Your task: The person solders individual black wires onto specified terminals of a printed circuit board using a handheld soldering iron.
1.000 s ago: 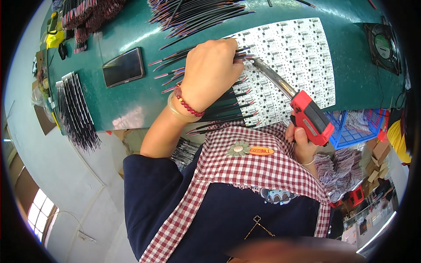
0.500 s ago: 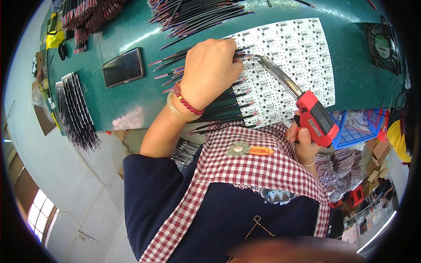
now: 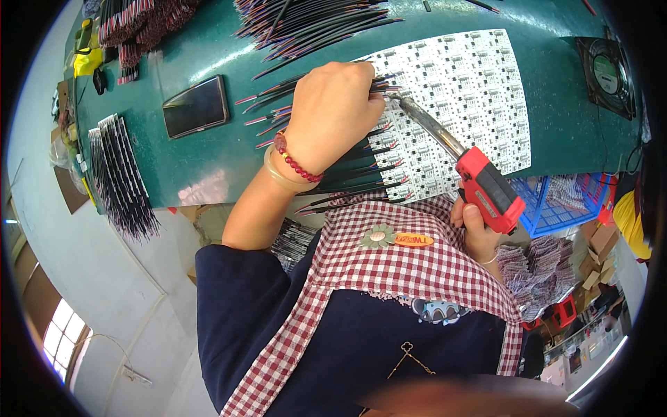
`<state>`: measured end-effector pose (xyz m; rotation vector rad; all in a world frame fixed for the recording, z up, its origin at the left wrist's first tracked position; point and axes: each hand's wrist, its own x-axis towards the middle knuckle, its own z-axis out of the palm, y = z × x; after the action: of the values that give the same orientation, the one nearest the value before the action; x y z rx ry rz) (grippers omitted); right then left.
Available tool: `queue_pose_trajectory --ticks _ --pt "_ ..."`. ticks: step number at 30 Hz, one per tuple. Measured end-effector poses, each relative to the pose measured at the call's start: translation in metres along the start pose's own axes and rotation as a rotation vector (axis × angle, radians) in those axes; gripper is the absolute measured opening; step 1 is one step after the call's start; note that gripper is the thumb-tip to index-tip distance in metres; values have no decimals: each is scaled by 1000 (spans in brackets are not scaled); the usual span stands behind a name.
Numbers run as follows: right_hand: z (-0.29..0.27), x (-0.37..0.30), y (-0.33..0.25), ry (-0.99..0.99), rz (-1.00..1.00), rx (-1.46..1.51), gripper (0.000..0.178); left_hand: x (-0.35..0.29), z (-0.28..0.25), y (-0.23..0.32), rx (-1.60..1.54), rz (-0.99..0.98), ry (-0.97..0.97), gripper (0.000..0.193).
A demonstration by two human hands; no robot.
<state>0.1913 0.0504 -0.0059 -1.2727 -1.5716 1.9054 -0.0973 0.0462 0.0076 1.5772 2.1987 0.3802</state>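
A white sheet of circuit boards (image 3: 479, 76) lies on the green table, with black-sheathed wires (image 3: 358, 170) along its left edge. My left hand (image 3: 333, 104) is closed at that edge, pinching a black-sheathed wire (image 3: 383, 85) whose bared coloured ends reach onto the sheet. Its fingertips are partly hidden behind the knuckles. In my right hand (image 3: 478, 233) is a red and black soldering gun (image 3: 490, 191), gripped by its handle. The gun's metal barrel slants up and left; its tip is at the wire ends beside my left fingers. Whether the tip touches them I cannot tell.
Loose black wires (image 3: 306, 24) are heaped beyond the sheet. A phone (image 3: 196, 106) and a wired bundle of strips (image 3: 121, 174) lie to the left. At the right are a small fan (image 3: 606, 76) and a blue basket (image 3: 563, 205) beside the table edge.
My right hand has brought the soldering gun a little to the left, so its tip is closer to my left fingers. The left hand has stayed in place on the wire.
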Motion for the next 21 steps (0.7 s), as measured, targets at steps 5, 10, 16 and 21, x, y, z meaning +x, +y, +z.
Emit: queue_pose_trajectory --ticks 5,10,16,21 --pt "-4 -5 3 9 -17 -2 45 0 -1 -1 15 19 -10 18" --pt "-4 -4 -2 -4 -18 35 44 0 -1 -1 21 15 -15 18" --pt "-4 -2 -3 -32 -32 116 45 -3 1 0 -36 16 -7 18" --pt "-4 -3 4 -25 0 42 39 -7 2 3 -37 0 18 18"
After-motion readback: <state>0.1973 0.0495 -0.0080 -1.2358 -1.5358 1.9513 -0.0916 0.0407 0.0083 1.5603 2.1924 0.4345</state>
